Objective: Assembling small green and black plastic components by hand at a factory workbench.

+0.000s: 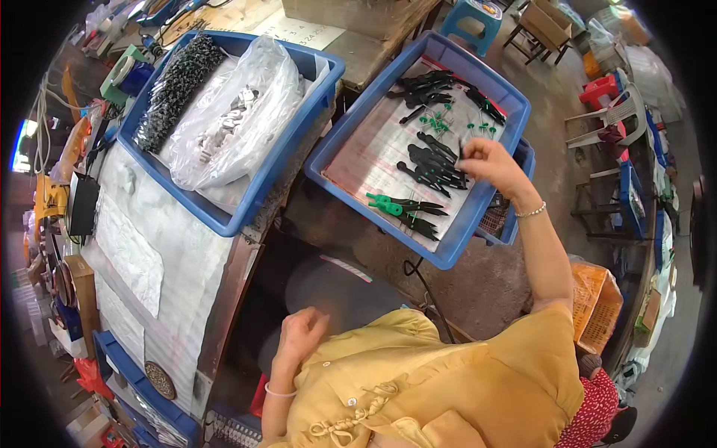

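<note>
My right hand [489,163] reaches over the right side of a blue tray [340,154]. Its fingers are pinched beside a pile of long black plastic pieces [433,166]; a thin dark bit shows at the fingertips, too small to name. Just beyond lie small green pieces with thin metal pins [435,122] and more black pieces [426,89]. Nearer me in the tray are black pieces with bright green parts [396,205]. Low over my lap, my left hand [302,334] is curled, thumb against fingers; what it holds, if anything, is hidden.
A second blue tray [250,201] on the left table holds a clear plastic bag of pale grey parts [228,123] and a heap of small black parts [179,89]. An orange crate [595,306] stands at right. Beyond are a blue stool [472,26] and a white chair [624,116].
</note>
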`<state>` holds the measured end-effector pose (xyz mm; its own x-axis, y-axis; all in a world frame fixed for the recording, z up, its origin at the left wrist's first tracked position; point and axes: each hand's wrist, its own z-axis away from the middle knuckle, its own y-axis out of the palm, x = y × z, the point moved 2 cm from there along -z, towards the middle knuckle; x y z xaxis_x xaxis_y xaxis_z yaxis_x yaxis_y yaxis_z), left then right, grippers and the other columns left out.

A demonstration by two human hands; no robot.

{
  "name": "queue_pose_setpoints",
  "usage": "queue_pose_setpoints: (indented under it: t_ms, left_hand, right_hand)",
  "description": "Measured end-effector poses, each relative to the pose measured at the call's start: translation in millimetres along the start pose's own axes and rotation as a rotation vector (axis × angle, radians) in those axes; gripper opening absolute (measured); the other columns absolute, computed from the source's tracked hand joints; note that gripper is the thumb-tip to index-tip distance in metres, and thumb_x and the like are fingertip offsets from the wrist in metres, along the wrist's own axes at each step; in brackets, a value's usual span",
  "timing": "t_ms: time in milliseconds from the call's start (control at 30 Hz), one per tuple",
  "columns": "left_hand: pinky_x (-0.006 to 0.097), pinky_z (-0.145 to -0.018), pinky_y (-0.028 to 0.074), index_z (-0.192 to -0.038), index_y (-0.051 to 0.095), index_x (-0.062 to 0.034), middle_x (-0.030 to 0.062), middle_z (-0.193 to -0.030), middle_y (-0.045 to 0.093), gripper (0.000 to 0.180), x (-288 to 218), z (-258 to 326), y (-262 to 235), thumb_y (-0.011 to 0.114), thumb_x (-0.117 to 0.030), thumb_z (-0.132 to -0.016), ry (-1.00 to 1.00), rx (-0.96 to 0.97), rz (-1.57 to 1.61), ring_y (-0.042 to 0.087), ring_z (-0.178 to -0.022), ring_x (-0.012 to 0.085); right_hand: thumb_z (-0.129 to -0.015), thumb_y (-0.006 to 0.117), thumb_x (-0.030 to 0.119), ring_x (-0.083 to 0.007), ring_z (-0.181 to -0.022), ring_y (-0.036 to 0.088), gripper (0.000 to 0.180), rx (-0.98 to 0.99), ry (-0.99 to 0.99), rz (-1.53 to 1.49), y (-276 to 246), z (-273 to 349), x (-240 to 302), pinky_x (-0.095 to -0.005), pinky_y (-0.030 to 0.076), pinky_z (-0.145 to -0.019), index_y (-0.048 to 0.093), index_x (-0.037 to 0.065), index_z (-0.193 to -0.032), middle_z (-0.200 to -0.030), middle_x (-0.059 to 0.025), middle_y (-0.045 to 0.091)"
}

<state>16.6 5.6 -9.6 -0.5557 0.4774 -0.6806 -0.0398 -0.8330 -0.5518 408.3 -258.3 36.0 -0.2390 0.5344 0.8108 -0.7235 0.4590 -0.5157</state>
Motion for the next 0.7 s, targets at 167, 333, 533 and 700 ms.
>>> queue_pose_setpoints:
  t_ms: [167,333,533,700]
  left_hand:
    - [0.038,-0.064,0.049,-0.081,0.064,0.0014,0.0199,-0.079,0.064,0.021,-6.5,3.0,-6.0,0.063,-0.019,-0.082,-0.014,0.014,0.059,0.063,-0.075,0.0363]
    - [0.036,-0.065,0.049,-0.086,0.063,0.0019,0.0195,-0.082,0.064,0.02,-1.1,5.9,-6.1,0.062,-0.018,-0.083,-0.003,0.033,0.112,0.064,-0.075,0.0337]
    - [0.029,-0.072,0.051,-0.098,0.064,0.001,0.0125,-0.087,0.068,0.019,-19.8,4.1,-6.0,0.06,-0.013,-0.086,0.046,0.086,0.415,0.067,-0.081,0.0195]
    - [0.025,-0.076,0.049,-0.107,0.06,0.0014,0.007,-0.096,0.066,0.021,-65.1,-5.7,-12.8,0.059,-0.004,-0.087,0.114,0.152,0.588,0.063,-0.085,0.0129]
  right_hand:
    - [-0.086,0.065,0.015,-0.006,-0.067,0.056,0.012,-0.031,0.181,-0.987,0.7,4.3,8.1,-0.0214,0.046,-0.061,0.057,0.009,-0.093,-0.087,-0.0077,0.065]
    - [-0.086,0.064,0.014,-0.0054,-0.065,0.055,0.01,-0.058,0.197,-1.186,5.1,7.0,21.1,-0.0201,0.045,-0.059,0.057,0.009,-0.091,-0.084,-0.005,0.064]
    - [-0.088,0.063,0.012,-0.0031,-0.06,0.05,0.008,-0.012,0.173,-1.18,27.2,8.5,33.7,-0.0184,0.043,-0.054,0.057,0.008,-0.091,-0.081,-0.0026,0.062]
    - [-0.088,0.062,0.013,-0.0048,-0.052,0.051,0.01,-0.11,0.155,-0.937,55.4,22.5,64.7,-0.0193,0.044,-0.048,0.055,0.006,-0.09,-0.079,-0.0039,0.063]
